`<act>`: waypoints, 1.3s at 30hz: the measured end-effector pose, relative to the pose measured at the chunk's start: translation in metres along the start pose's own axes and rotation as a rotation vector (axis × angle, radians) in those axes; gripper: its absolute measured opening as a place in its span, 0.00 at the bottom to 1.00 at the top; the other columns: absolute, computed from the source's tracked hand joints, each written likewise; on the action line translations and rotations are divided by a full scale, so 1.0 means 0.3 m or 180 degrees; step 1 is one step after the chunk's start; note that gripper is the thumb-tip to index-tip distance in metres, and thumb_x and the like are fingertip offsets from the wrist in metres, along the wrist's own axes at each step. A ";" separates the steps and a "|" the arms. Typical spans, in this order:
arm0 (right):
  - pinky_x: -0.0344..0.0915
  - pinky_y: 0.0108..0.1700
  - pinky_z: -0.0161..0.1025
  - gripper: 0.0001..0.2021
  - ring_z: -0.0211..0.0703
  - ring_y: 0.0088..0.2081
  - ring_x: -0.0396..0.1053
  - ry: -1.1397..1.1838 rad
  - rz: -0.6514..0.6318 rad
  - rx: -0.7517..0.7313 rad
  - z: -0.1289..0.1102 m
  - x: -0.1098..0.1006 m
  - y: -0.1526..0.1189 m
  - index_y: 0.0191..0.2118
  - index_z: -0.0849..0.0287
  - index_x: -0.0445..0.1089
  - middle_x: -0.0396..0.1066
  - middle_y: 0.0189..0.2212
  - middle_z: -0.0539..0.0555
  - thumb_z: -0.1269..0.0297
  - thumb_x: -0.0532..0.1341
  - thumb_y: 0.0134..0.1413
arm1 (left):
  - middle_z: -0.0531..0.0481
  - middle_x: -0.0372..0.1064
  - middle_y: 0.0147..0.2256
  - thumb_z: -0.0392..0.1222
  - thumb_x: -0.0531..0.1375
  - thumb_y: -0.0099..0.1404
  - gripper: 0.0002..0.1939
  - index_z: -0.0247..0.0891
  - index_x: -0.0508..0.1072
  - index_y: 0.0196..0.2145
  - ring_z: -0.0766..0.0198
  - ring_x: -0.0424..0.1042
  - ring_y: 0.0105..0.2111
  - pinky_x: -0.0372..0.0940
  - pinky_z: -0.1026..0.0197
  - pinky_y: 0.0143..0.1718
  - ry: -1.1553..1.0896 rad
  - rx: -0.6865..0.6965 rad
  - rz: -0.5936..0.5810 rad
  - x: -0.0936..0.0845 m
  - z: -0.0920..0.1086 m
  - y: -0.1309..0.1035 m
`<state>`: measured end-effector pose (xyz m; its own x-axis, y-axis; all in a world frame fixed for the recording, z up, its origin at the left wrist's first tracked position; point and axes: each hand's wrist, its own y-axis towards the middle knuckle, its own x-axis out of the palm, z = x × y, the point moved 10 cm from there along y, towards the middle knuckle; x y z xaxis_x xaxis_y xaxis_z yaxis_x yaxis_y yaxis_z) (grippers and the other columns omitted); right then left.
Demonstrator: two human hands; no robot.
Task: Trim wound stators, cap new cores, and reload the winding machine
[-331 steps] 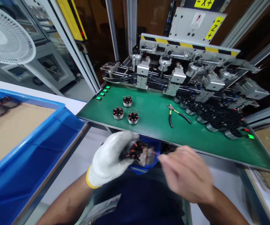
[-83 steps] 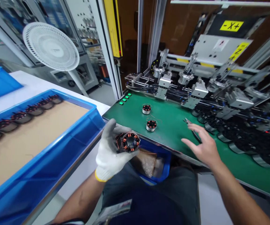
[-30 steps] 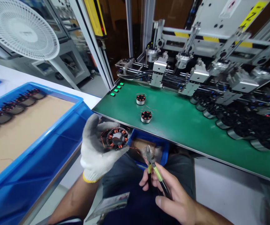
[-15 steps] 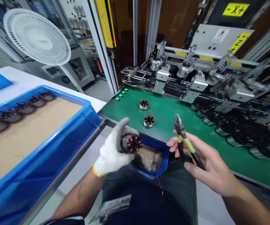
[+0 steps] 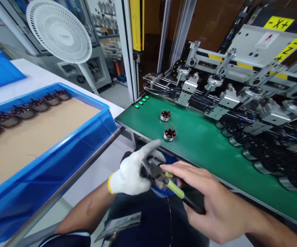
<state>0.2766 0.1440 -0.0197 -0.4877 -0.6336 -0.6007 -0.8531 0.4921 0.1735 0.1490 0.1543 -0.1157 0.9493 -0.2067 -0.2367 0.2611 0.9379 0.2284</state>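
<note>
My left hand (image 5: 134,169), in a white glove with a yellow cuff, is closed around a wound motor stator that is mostly covered by the glove and the tool. In my bare right hand (image 5: 210,202) are diagonal cutters (image 5: 175,188) with black and yellow-green handles. Their jaws lie over the stator, between thumb and fingers of the glove; whether they bite on a wire cannot be made out. A thin copper wire (image 5: 170,212) hangs below the hands. Two more stators, one farther (image 5: 165,115) and one nearer (image 5: 169,134), stand on the green work surface (image 5: 202,144).
At left, a blue tray (image 5: 86,133) lined with cardboard holds a row of stators. A winding machine (image 5: 215,92) spans the back right, with several stators before it. Behind the tray stands a white fan (image 5: 60,34). A blue bin (image 5: 161,193) sits below my hands.
My right hand has brought the cutters left and down onto the stator in my left hand. The head view has shifted, so the surroundings sit farther right.
</note>
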 end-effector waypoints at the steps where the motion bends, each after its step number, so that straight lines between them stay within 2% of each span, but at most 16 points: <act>1: 0.67 0.62 0.43 0.37 0.50 0.58 0.71 0.0157 -0.0014 0.0069 0.001 0.005 -0.009 0.65 0.57 0.64 0.73 0.57 0.60 0.80 0.60 0.45 | 0.43 0.74 0.51 0.31 0.61 0.47 0.53 0.47 0.51 0.71 0.54 0.79 0.43 0.75 0.54 0.46 -0.0160 0.0117 0.0028 0.000 0.004 -0.001; 3: 0.69 0.59 0.45 0.35 0.48 0.54 0.74 0.0821 0.0130 0.0405 0.031 0.007 -0.036 0.65 0.54 0.64 0.72 0.57 0.60 0.78 0.60 0.50 | 0.43 0.73 0.52 0.30 0.62 0.50 0.53 0.50 0.51 0.71 0.55 0.79 0.42 0.75 0.55 0.45 -0.0204 0.0319 0.0096 -0.002 0.007 -0.001; 6: 0.73 0.48 0.45 0.27 0.46 0.47 0.74 0.2537 0.0269 0.1174 0.104 0.066 -0.095 0.62 0.52 0.65 0.71 0.54 0.59 0.70 0.59 0.56 | 0.43 0.74 0.51 0.29 0.63 0.51 0.54 0.51 0.49 0.71 0.52 0.77 0.48 0.73 0.51 0.50 -0.0006 0.0534 0.0262 -0.012 0.015 0.000; 8: 0.71 0.44 0.44 0.21 0.47 0.45 0.74 0.3492 -0.0007 0.1603 0.114 0.149 -0.128 0.56 0.56 0.69 0.72 0.48 0.59 0.66 0.60 0.55 | 0.43 0.75 0.50 0.29 0.63 0.52 0.54 0.51 0.47 0.72 0.52 0.76 0.50 0.73 0.51 0.50 0.0056 0.0698 0.0334 -0.017 0.032 0.002; 10: 0.68 0.43 0.42 0.19 0.47 0.43 0.73 0.3928 -0.0266 0.1885 0.108 0.211 -0.149 0.50 0.59 0.71 0.73 0.42 0.58 0.65 0.62 0.50 | 0.44 0.76 0.48 0.28 0.61 0.53 0.53 0.50 0.46 0.72 0.55 0.77 0.47 0.74 0.54 0.48 0.0106 0.0827 0.0366 -0.016 0.050 0.003; 14: 0.62 0.39 0.37 0.18 0.41 0.38 0.72 0.4052 -0.0463 0.2123 0.116 0.265 -0.162 0.46 0.61 0.71 0.71 0.44 0.57 0.67 0.62 0.45 | 0.46 0.75 0.49 0.27 0.61 0.53 0.53 0.51 0.47 0.72 0.58 0.77 0.47 0.73 0.57 0.48 0.0448 0.0860 0.0458 -0.015 0.054 -0.002; 19: 0.62 0.38 0.36 0.17 0.40 0.36 0.71 0.3956 -0.0547 0.2118 0.135 0.285 -0.159 0.44 0.61 0.71 0.70 0.46 0.57 0.68 0.62 0.45 | 0.47 0.75 0.49 0.29 0.60 0.54 0.53 0.53 0.46 0.72 0.57 0.77 0.48 0.73 0.57 0.48 0.0570 0.0865 0.0493 -0.018 0.052 -0.014; 25: 0.63 0.37 0.36 0.16 0.41 0.33 0.69 0.3903 -0.0574 0.2080 0.143 0.305 -0.151 0.44 0.61 0.69 0.73 0.32 0.55 0.67 0.60 0.47 | 0.46 0.76 0.48 0.28 0.60 0.52 0.53 0.51 0.47 0.72 0.57 0.78 0.47 0.73 0.57 0.47 0.0569 0.0881 0.0502 -0.025 0.065 -0.015; 30: 0.63 0.36 0.36 0.15 0.39 0.32 0.69 0.3854 -0.0559 0.2105 0.145 0.295 -0.144 0.45 0.61 0.68 0.73 0.32 0.55 0.65 0.62 0.50 | 0.45 0.75 0.49 0.28 0.58 0.51 0.54 0.51 0.46 0.72 0.58 0.77 0.46 0.74 0.57 0.46 0.0523 0.0872 0.0423 -0.018 0.062 -0.011; 35: 0.60 0.32 0.31 0.10 0.32 0.27 0.63 0.3424 -0.0507 0.2142 0.133 0.282 -0.143 0.39 0.62 0.69 0.68 0.26 0.50 0.59 0.65 0.59 | 0.46 0.75 0.50 0.26 0.60 0.51 0.55 0.52 0.46 0.72 0.58 0.77 0.46 0.73 0.58 0.47 0.0574 0.0878 0.0387 -0.012 0.058 -0.017; 37: 0.62 0.32 0.31 0.13 0.33 0.28 0.65 0.3307 -0.0245 0.2023 0.132 0.255 -0.161 0.44 0.59 0.70 0.70 0.30 0.51 0.56 0.65 0.61 | 0.47 0.74 0.50 0.26 0.61 0.51 0.55 0.52 0.46 0.72 0.59 0.77 0.46 0.73 0.60 0.45 0.0466 0.0766 0.0407 -0.018 0.037 -0.017; 39: 0.69 0.38 0.34 0.20 0.37 0.33 0.71 0.3065 0.0084 0.1764 0.139 0.194 -0.186 0.55 0.52 0.68 0.73 0.40 0.54 0.53 0.66 0.60 | 0.47 0.73 0.51 0.25 0.62 0.51 0.56 0.53 0.46 0.72 0.59 0.77 0.46 0.73 0.60 0.46 0.0288 0.0647 0.0422 -0.026 0.014 -0.015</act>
<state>0.3036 0.1046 -0.0971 -0.6501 -0.6995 0.2968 -0.7565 0.5587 -0.3400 0.1410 0.1504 -0.1109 0.9605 -0.0511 -0.2735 0.1737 0.8780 0.4460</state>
